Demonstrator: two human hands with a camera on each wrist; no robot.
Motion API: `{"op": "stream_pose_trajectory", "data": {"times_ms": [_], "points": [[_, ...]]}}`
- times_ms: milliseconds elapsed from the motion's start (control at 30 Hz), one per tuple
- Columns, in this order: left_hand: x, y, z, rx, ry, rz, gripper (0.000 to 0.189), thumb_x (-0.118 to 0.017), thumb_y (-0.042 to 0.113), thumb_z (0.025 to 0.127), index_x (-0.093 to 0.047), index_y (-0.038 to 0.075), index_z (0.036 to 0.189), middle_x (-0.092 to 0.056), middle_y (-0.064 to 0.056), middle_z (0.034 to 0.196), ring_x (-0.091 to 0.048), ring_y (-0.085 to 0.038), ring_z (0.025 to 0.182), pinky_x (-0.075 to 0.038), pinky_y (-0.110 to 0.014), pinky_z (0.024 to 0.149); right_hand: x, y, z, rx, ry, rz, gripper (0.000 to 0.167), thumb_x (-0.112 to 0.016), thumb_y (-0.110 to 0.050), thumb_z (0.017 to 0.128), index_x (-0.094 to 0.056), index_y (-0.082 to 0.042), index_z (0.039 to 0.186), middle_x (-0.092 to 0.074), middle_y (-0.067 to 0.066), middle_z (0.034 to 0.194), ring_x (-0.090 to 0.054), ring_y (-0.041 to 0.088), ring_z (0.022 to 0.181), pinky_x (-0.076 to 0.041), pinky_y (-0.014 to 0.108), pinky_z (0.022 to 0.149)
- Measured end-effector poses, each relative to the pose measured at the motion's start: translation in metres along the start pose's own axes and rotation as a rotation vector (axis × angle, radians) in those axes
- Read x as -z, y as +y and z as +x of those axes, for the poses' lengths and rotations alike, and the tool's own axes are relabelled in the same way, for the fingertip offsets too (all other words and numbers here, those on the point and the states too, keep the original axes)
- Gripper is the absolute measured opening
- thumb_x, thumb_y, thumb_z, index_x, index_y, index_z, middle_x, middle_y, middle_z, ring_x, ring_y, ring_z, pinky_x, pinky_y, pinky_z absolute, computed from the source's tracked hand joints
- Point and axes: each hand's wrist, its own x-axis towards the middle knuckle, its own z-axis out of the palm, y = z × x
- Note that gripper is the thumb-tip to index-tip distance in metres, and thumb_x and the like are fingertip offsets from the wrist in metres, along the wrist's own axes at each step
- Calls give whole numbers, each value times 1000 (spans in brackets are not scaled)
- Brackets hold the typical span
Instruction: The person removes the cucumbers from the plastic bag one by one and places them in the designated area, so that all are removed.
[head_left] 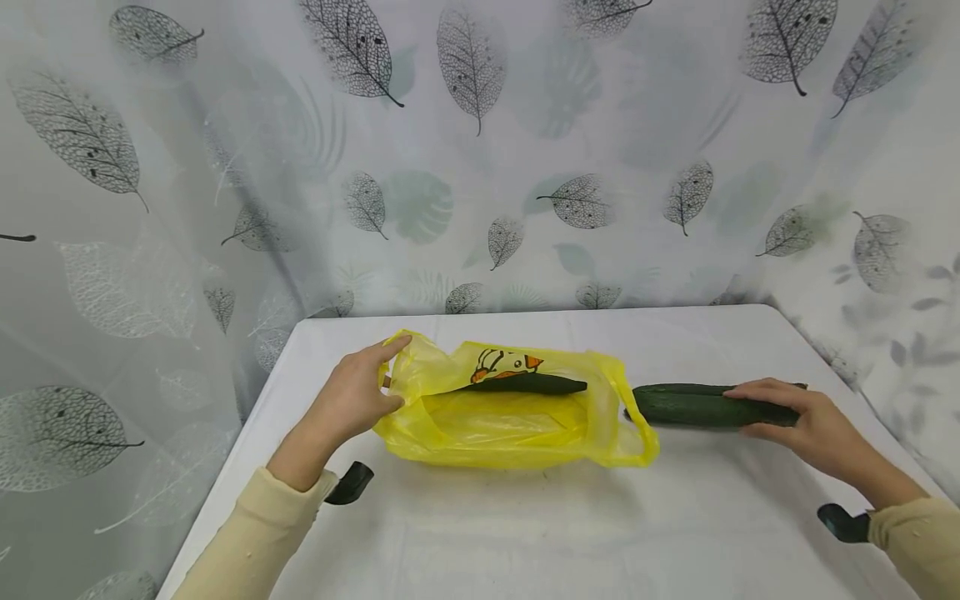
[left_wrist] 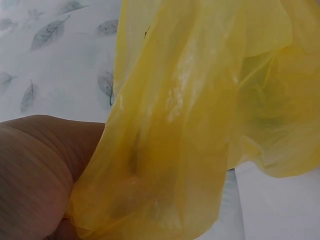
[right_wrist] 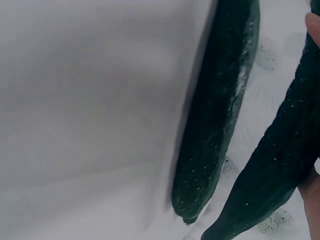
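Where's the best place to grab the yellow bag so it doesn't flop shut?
Probably pinch the yellow bag by its rim at the left end, coming in from the left, where the left hand holds it. The plastic is thin and floppy, and the mouth gapes open along the middle, so an end grip should leave the opening clear.

Plastic carrier bag (head_left: 495, 442): see-through bright yellow
Bird print on it (head_left: 504, 364): pale, outlined in black, with an orange beak
Cucumber in the bag (head_left: 531, 383): dark green, nearly black from where I stand
Cucumbers outside it (right_wrist: 215, 115): deep green, dotted with pale specks
Table cover (head_left: 510, 533): plain white
Leaf-print backdrop (head_left: 637, 142): grey-white, with black-veined leaves, soft green ones and white ones
Sleeves (head_left: 251, 533): plain cream
Wrist pieces (head_left: 351, 483): near black
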Motion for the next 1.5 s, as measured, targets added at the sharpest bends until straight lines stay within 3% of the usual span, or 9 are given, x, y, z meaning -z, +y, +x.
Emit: {"op": "stream_pose_trajectory", "data": {"times_ms": [233, 400, 533, 933, 1067, 1233, 1367, 1500], "points": [[0, 0, 0, -2, 3, 5, 82, -77, -3, 76, -47, 8, 152, -59, -17, 138, -66, -28, 94, -53, -36, 71, -6, 13, -6, 79, -114, -164, 57, -91, -8, 68, -75, -23, 120, -65, -12, 117, -47, -15, 110, -42, 8, 81], [0, -1, 0, -1, -2, 11, 82, -77, -3, 76, -47, 8, 152, -60, -17, 137, -65, -28, 93, -52, -37, 71, -13, 17, -7, 118, -124, -225, 60, -93, -3, 61, -77, -21, 116, -61, -8, 114, -49, -8, 106, -52, 21, 74], [-1, -1, 0, -1, 0, 14, 82, -77, -3, 76, -47, 8, 152, -61, -17, 135, -64, -27, 91, -52, -37, 71, -16, 17, -8, 90, -145, -243, 58, -93, -3, 61, -78, -22, 114, -60, -9, 112, -52, -2, 101, -54, 29, 70], [-2, -4, -1, -4, 8, 6, 82, -77, -3, 75, -48, 7, 151, -62, -17, 134, -64, -27, 90, -52, -37, 72, -19, 17, -6, 48, -230, -285, 53, -91, -11, 69, -76, -20, 119, -62, -3, 114, -58, 11, 101, -55, 34, 72], [-3, -4, -1, -6, 2, 8, 82, -77, -3, 75, -47, 7, 151, -60, -17, 137, -64, -26, 90, -52, -37, 72, -19, 15, -6, 28, -258, -306, 51, -90, -13, 71, -75, -19, 119, -63, -1, 115, -62, 21, 101, -56, 38, 73], [-3, -3, -1, -9, 8, 13, 82, -78, -3, 75, -48, 7, 151, -64, -17, 129, -63, -26, 88, -52, -38, 72, -18, 13, -4, -5, -294, -310, 47, -88, -15, 74, -75, -15, 119, -65, 6, 116, -63, 38, 106, -54, 54, 80], [-3, -3, -2, -4, 7, 8, 82, -78, -3, 75, -48, 7, 151, -64, -17, 127, -63, -27, 89, -53, -38, 73, -15, 12, -3, -7, -283, -340, 44, -89, -17, 74, -76, -17, 116, -66, 3, 114, -64, 36, 105, -54, 54, 80], [-2, -3, -2, -2, 4, 6, 82, -78, -3, 76, -47, 7, 151, -63, -17, 132, -64, -28, 91, -53, -39, 73, -11, 13, -3, 35, -213, -364, 42, -91, -19, 71, -77, -19, 111, -65, -3, 110, -65, 29, 100, -55, 45, 78]]}}
